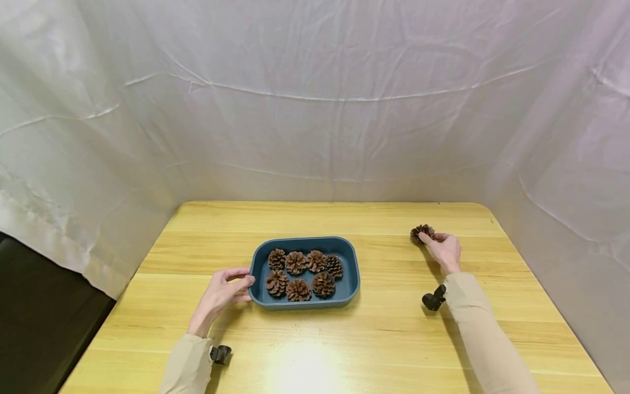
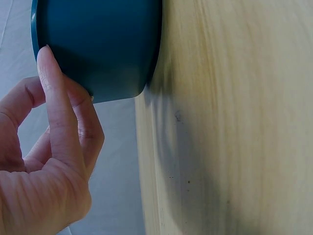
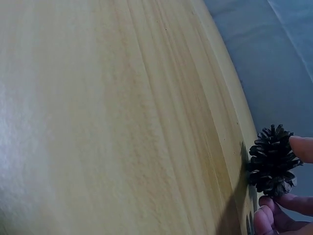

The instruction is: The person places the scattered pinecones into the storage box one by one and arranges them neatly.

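Observation:
My left hand (image 1: 223, 293) pinches the left end of a dark blue tray (image 1: 307, 304), its thumb at the rim and the other fingers along the outer wall. In the left wrist view the thumb lies against the tray's wall (image 2: 112, 49). Inside the tray several brown pine cones (image 1: 298, 290) lie in two rows. Over at the right, my right hand (image 1: 445, 253) grips a single pine cone (image 1: 421, 234) between thumb and fingers. The right wrist view shows this pine cone (image 3: 274, 161) with its scales spread, the thumb on one side and fingertips beneath.
The tray stands on a light wooden table (image 1: 384, 339). Pale curtains (image 1: 334, 109) hang behind the table and along its sides. A dark surface (image 1: 44, 317) lies beyond the left table edge. Each wrist carries a small black camera mount (image 1: 434, 299).

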Motion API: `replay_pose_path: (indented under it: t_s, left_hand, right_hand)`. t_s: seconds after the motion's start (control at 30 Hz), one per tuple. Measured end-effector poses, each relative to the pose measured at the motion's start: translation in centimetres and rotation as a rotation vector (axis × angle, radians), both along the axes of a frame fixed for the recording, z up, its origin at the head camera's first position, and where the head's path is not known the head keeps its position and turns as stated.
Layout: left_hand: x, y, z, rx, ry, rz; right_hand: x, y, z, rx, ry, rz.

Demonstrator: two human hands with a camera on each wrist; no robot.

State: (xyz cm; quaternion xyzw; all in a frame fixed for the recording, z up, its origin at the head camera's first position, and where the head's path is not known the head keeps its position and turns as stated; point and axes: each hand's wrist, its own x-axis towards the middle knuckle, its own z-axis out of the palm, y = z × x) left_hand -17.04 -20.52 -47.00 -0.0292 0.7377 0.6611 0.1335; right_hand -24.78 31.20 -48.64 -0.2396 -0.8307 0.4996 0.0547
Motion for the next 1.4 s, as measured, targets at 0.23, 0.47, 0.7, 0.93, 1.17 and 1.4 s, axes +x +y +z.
replay_pose_path:
  t_s: [0.23,0.47,0.7,0.93,1.17,1.4]
  left_hand:
    - [-0.1,-0.1,-0.1,-0.006,0.004,0.002]
    - [-0.1,-0.2,-0.1,-0.009,0.008,-0.004]
    - [-0.1,0.0,-0.2,-0.007,0.007,-0.004]
    - [-0.1,-0.2,-0.2,-0.009,0.011,-0.006]
    - [-0.1,-0.2,-0.1,-0.009,0.012,-0.010]
    - [0.0,-0.1,0.0,-0.006,0.010,-0.016]
  right_hand:
    - [-0.1,-0.1,-0.1,-0.023,-0.017,0.012]
    - [-0.1,-0.1,-0.4,-0.031,0.003,0.015]
    - [-0.3,-0.2,-0.5,-0.030,0.017,0.005]
    - [-0.2,-0.2,-0.1,-0.036,0.036,0.013]
    - [-0.1,-0.5,0.4,-0.264,0.150,-0.004]
    - [-0.3,-0.6,0.9,-0.720,0.234,-0.017]
